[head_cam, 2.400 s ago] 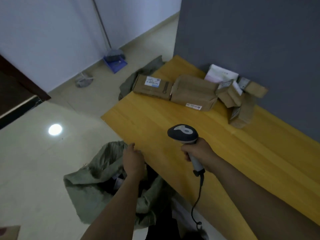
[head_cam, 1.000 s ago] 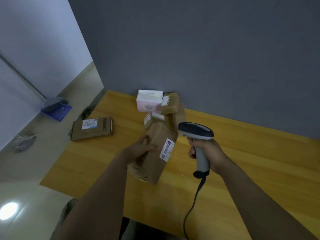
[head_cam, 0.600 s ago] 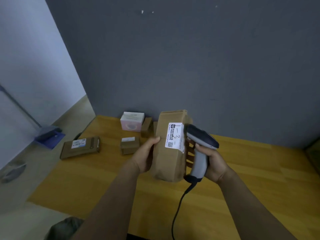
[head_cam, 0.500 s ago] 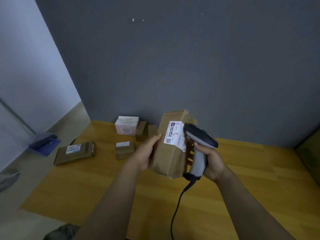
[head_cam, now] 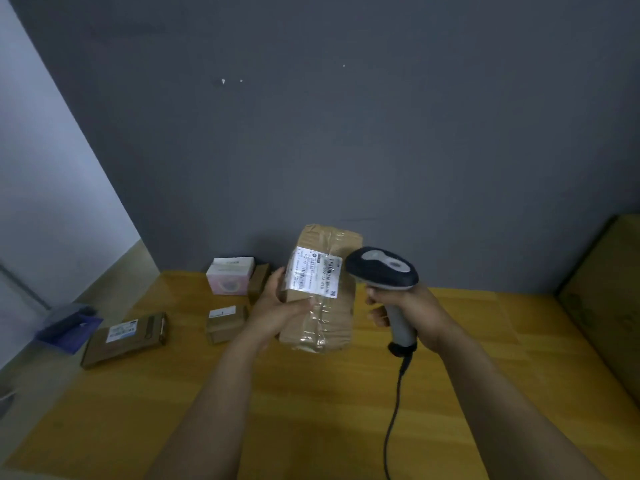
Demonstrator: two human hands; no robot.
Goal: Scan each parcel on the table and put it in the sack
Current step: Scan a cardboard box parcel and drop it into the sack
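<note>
My left hand (head_cam: pixel 277 306) grips a tall brown cardboard parcel (head_cam: pixel 325 313) wrapped in clear tape, held upright above the wooden table (head_cam: pixel 311 410). Its white barcode label (head_cam: pixel 316 277) faces me. My right hand (head_cam: pixel 412 306) holds a dark grey barcode scanner (head_cam: pixel 382 270) by its handle, just right of the parcel, with its head beside the label. The scanner cable (head_cam: pixel 394 410) hangs down toward the table's front edge. The sack is out of view.
On the table's left lie a flat brown parcel (head_cam: pixel 126 337), a small brown box (head_cam: pixel 227 322), a pink-and-white box (head_cam: pixel 229 279) and another brown box (head_cam: pixel 259 284) against the grey wall. A large cardboard box (head_cam: pixel 609 306) stands at the right edge.
The parcel has been turned in my left hand, so a different, larger label now faces me. The scanner has drawn slightly away to the right. The view has tilted down a little.
</note>
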